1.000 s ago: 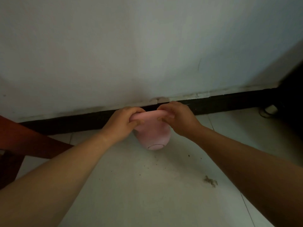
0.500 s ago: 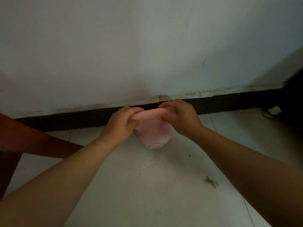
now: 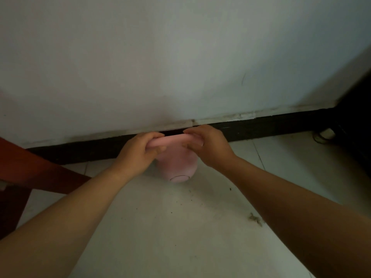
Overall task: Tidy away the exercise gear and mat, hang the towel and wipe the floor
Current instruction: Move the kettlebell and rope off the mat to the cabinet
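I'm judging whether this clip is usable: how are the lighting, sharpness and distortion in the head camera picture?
Head view: dim, flat light, no glare, the right edge nearly black. Head view: wide-angle bend slightly bows the black skirting board. Head view: the pink rounded kettlebell, left hand and right hand look fairly sharp.

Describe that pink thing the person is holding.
It looks like a pink kettlebell: smooth, matte, rounded body with a ring mark low on its front and a bar handle on top. The left hand and right hand grip the handle's ends. It is upright before the black skirting; whether it touches the floor is unclear.
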`<state>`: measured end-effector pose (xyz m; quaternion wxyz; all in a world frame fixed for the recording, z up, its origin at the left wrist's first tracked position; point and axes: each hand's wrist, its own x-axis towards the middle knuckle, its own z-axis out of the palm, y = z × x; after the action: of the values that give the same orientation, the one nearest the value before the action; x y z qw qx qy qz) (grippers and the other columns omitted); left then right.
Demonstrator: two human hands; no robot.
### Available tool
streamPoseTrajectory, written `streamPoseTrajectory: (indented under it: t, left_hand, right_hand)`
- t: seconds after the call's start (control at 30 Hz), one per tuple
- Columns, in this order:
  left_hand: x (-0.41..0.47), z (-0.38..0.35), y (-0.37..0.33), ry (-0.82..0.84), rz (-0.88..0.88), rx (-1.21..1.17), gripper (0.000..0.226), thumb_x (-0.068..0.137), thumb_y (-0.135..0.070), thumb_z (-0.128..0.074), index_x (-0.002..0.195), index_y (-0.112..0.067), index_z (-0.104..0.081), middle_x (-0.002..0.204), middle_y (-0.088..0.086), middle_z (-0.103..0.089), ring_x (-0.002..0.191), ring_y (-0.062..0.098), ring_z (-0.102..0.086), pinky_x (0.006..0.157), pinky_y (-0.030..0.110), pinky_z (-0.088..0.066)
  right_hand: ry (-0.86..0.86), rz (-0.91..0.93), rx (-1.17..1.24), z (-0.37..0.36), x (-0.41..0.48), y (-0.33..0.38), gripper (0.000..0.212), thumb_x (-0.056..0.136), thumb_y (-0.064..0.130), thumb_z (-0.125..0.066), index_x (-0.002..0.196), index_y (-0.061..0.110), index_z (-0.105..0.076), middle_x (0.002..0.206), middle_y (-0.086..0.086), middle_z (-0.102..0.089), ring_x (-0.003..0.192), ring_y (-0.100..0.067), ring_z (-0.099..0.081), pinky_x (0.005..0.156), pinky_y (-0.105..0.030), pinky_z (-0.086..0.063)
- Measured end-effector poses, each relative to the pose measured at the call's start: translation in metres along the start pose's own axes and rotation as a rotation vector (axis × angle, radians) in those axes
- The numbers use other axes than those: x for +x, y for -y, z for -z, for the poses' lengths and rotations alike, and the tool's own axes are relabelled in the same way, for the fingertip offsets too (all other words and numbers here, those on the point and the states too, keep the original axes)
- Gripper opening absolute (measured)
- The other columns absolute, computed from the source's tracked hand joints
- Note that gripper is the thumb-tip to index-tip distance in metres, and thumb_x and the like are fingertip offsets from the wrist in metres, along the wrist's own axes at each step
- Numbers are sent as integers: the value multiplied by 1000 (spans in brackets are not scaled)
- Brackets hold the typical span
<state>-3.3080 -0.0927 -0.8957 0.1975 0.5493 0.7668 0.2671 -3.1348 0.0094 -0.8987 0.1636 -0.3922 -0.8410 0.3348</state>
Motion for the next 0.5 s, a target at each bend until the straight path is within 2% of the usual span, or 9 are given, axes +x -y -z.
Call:
streamPoseTrajectory:
  t: [0.1,0.2,0.3,0.4,0.5]
  left_hand:
    - [-5,0,-8,-4,31,7,42,86,-28,-63,126,-18,-55,125,3,-56,113,18,-52,86,20,-35]
    - [-10,2,-18,-34,-5,37,39,89,-29,-58,125,-16,-56,124,6,-55,113,18,-51,86,18,-32]
    - [-13,4,-31,-78,-65,94,35,93,-29,-51,122,-11,-58,121,8,-56,114,22,-52,90,21,-33]
    - [-16,-3,-54,-91,-181,122,47,90,-45,-46,118,-11,-59,117,9,-59,111,24,-54,91,28,-37]
    - [-18,-30,-86,-20,-275,82,46,91,-49,-45,118,-13,-59,118,7,-59,110,23,-54,88,24,-35]
  right_hand:
    - [33,4,-74,7,-4,2,47,85,32,-66,129,22,-54,128,-2,-54,112,-17,-51,92,-27,-40]
    - [47,-38,-70,19,-12,4,42,88,34,-61,127,21,-55,127,0,-56,111,-15,-53,91,-25,-41]
    - [59,-162,31,38,-31,0,37,90,40,-57,121,20,-59,120,3,-62,105,-10,-56,83,-21,-41]
    - [23,-272,74,67,-68,-22,39,86,47,-57,117,23,-61,114,6,-63,103,-9,-57,83,-24,-44]
    - [-23,-316,62,101,-114,-49,35,85,49,-57,112,28,-62,109,12,-61,100,-4,-56,80,-21,-43]
